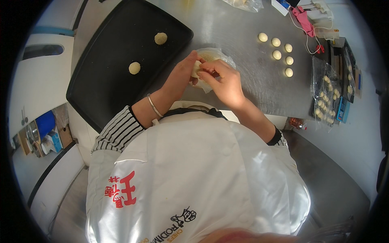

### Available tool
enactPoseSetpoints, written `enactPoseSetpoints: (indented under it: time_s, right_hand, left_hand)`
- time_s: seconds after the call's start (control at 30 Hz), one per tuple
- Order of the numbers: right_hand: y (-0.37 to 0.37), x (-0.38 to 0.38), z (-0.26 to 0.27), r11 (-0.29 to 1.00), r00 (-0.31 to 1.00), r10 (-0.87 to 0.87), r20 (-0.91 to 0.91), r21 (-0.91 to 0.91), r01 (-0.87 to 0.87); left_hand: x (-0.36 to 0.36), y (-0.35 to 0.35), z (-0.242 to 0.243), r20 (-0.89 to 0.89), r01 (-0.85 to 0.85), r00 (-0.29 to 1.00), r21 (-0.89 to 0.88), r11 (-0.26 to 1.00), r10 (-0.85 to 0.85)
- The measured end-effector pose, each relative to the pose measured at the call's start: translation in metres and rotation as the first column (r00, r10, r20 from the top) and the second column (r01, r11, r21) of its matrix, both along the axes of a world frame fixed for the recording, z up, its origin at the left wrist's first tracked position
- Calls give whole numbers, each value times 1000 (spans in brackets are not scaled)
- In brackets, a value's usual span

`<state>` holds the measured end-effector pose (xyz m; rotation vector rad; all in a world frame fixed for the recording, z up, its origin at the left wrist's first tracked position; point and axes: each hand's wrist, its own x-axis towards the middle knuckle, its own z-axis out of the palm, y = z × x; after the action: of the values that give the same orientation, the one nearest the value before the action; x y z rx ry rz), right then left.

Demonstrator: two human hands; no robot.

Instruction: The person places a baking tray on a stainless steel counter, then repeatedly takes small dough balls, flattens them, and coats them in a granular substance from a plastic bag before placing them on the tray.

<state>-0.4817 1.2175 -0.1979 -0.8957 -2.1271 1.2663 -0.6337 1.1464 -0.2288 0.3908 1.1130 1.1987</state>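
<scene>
A pale dough ball point(196, 69) is cupped in my left hand point(181, 74), while the fingertips of my right hand point(226, 81) pinch at its edge. Both hands are above a clear plastic bag point(226, 56) that lies spread on the steel table and holds pale crumbs point(208, 57). Left of my hands, a black baking tray point(112, 39) bears a crumb-coated ball point(160, 38) and another coated ball point(134, 68), set apart. Several smooth dough balls point(277, 55) rest on the table to the right. The fingers partly hide the held dough.
The steel table point(255, 88) has a tray of dough balls under plastic point(325, 100) at its right edge, near a blue device point(342, 109). Red scissors point(319, 49), a white cable point(307, 39) and a pink cloth point(303, 20) are at the upper right. Another plastic bag point(246, 4) lies at the top.
</scene>
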Motion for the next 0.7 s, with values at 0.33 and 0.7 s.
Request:
enactPoseSetpoints:
  time_s: [0.33,0.7]
  right_hand:
    - [2,1,19,996,999,43,28,81,-45]
    - [12,10,6,992,993,112,29,63,-113]
  left_hand:
    - [-3,0,-1,59,-43,997,-90,995,49]
    - [-7,-1,3,102,132,986,-26,991,-129]
